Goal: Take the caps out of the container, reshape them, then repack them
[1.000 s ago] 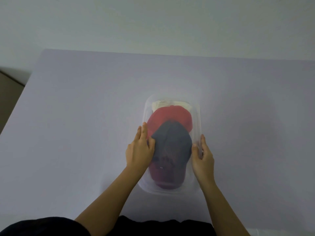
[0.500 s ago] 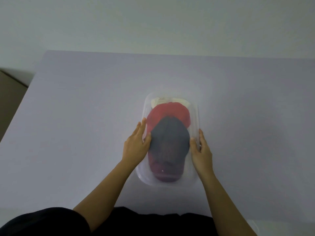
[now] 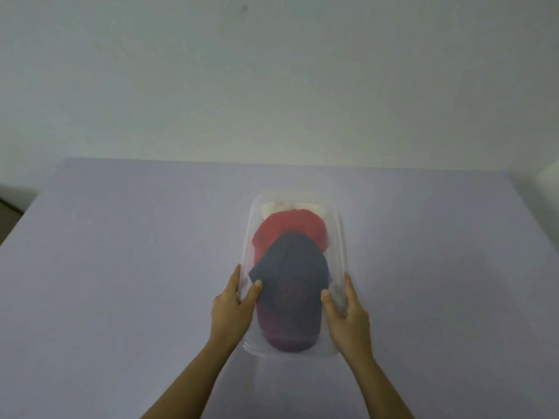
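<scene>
A clear plastic container (image 3: pixel 341 237) stands on the lilac table (image 3: pixel 121 267), long side pointing away from me. Inside lie stacked caps: a dark blue cap (image 3: pixel 290 282) on top with its purplish brim toward me, a red cap (image 3: pixel 290 231) under it, and a cream cap (image 3: pixel 305 205) at the far end. My left hand (image 3: pixel 231 309) grips the container's left wall, thumb over the rim and touching the blue cap. On the right wall, my right hand (image 3: pixel 349 316) grips the same way, thumb inside the rim.
The table runs wide on both sides of the container and ends at a pale wall (image 3: pixel 272 86) behind. At the far left the table's edge drops to a dark floor (image 3: pixel 9 207).
The view has tilted up, showing more wall. Both hands stay at the container's sides, and the thumbs now hook over its rim. The container sits closer to the table's far edge.
</scene>
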The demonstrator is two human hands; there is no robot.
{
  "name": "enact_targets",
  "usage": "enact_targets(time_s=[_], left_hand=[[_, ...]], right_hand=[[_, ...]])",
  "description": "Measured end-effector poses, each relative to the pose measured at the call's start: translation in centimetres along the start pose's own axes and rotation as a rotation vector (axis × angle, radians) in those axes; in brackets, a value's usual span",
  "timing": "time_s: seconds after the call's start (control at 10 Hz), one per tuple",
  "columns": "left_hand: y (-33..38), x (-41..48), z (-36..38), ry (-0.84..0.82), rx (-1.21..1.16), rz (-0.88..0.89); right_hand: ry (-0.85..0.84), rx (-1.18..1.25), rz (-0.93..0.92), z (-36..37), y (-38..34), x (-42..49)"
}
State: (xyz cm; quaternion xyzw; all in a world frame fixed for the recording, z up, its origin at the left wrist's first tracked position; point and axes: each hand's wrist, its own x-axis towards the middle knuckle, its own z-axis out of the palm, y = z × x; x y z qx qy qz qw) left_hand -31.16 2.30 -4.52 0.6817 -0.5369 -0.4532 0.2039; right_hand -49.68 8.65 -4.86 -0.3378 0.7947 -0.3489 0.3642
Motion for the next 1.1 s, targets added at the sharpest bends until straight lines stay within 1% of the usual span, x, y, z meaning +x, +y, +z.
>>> enact_targets(time_s=[0.1, 0.2, 0.4, 0.7, 0.9, 1.0, 1.1], left_hand=[[2.8, 2.9, 1.3, 0.001, -0.002, 0.019], [6.1, 7.3, 3.4, -0.004, 0.009, 0.022], [8.8, 12.7, 5.8, 0.03, 0.01, 0.002], [10.0, 16.2, 7.6, 0.115, 0.041, 0.009], [10.8, 15.8, 7.3, 0.093, 0.134, 0.003], [13.6, 15.6, 5.4, 0.187, 0.174, 0.13], [15.9, 15.4, 3.7, 0.17, 0.211, 0.278]], right_hand=[[0.001, 0.008, -0.018, -1.3, -1.1, 3.8], [-0.012, 0.01, -0.02, -2.6, -2.2, 9.5], [-0.035, 0.008, -0.04, -3.3, -2.9, 16.2], [-0.079, -0.036, -0.11, -3.2, -3.2, 20.7], [-0.116, -0.116, -0.133, -3.2, -3.0, 20.8], [-0.079, -0.194, -0.181, -4.2, -5.3, 20.9], [-0.063, -0.274, -0.298, -5.3, -7.7, 20.6]])
